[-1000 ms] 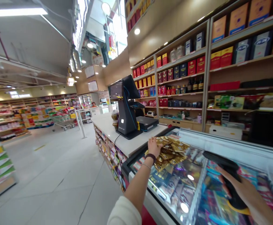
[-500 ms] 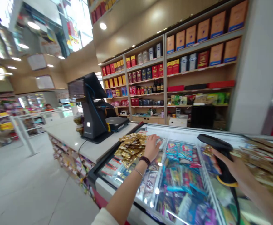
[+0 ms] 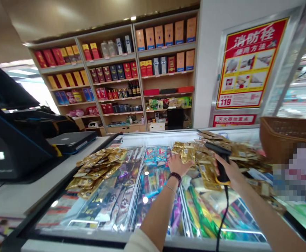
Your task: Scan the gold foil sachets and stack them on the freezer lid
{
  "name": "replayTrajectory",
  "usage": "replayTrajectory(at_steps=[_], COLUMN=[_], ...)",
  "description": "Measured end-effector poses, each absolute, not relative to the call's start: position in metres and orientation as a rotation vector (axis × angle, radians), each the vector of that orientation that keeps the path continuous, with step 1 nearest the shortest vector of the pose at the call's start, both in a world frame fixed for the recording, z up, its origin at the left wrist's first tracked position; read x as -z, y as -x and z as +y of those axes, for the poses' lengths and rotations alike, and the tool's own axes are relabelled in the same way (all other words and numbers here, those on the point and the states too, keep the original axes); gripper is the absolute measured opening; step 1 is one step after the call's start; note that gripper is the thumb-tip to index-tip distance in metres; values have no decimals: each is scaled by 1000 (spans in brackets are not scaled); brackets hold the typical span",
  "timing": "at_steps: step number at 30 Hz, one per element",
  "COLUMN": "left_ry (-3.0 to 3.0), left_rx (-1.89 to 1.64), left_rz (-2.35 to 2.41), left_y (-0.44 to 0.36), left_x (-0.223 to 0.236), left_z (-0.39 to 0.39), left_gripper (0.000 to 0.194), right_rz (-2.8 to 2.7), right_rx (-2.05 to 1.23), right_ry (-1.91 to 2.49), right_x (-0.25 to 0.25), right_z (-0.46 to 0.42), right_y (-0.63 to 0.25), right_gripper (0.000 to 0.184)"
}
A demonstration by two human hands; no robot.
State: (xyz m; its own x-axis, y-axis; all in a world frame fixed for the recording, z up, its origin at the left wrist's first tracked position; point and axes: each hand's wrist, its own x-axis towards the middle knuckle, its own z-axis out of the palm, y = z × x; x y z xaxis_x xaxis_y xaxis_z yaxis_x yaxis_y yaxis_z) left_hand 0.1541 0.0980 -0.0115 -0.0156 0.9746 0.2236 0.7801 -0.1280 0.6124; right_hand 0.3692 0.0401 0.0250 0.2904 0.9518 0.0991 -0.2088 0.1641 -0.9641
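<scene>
- The gold foil sachets (image 3: 207,168) lie in a loose heap on the glass lid of the chest freezer (image 3: 134,140), towards its right end; a second heap of gold foil sachets (image 3: 97,169) sits on the lid's left end, beside the worktop.
- The left hand (image 3: 179,165) lies open, palm down, its fingertips at the near edge of the right heap, perhaps to steady or spread the sachets. A dark bead bracelet and a thin bangle circle its wrist.
- The right hand (image 3: 227,171) is apart from the left and wrapped around the grip of a handheld barcode scanner (image 3: 221,164). Its head tilts over the sachets, which looks like aiming, and its black cord (image 3: 225,210) drops past the freezer's front.
- The sachets' small print is too small to read; some show pale labels.
- The glass evidently serves as a flat surface, with bright packets visible beneath it.
- Left of the freezer, the worktop (image 3: 29,189) carries a black POS terminal (image 3: 6,140).
- Right of the freezer stands a wicker basket (image 3: 286,140); a pixelated patch hides what is beside it.
- Behind the freezer, a red-and-yellow poster (image 3: 247,63) reads 消防栓 and 119, marking a fire hydrant point, above wooden shelves (image 3: 113,80) of boxed goods.
</scene>
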Motion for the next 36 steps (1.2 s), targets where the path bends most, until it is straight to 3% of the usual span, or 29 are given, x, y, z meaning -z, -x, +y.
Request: replayTrajectory(at_steps=[10, 18, 23, 36], left_ry=[-1800, -1284, -1182, -895], left_rx=[-1274, -1540, -1660, -1752], left_rz=[1779, 1413, 1390, 1263], left_y=[-150, -145, -100, 35], left_x=[31, 35, 28, 14], left_z=[114, 122, 119, 90], left_gripper=[38, 31, 24, 39], right_rz=[-762, -800, -949, -1505], right_rx=[-1017, -951, -939, -1127], right_ry=[1085, 1127, 1169, 1041], right_x=[-14, -19, -26, -35], right_z=[43, 36, 39, 29], right_y=[-377, -372, -357, -219], right_gripper=[76, 64, 65, 58])
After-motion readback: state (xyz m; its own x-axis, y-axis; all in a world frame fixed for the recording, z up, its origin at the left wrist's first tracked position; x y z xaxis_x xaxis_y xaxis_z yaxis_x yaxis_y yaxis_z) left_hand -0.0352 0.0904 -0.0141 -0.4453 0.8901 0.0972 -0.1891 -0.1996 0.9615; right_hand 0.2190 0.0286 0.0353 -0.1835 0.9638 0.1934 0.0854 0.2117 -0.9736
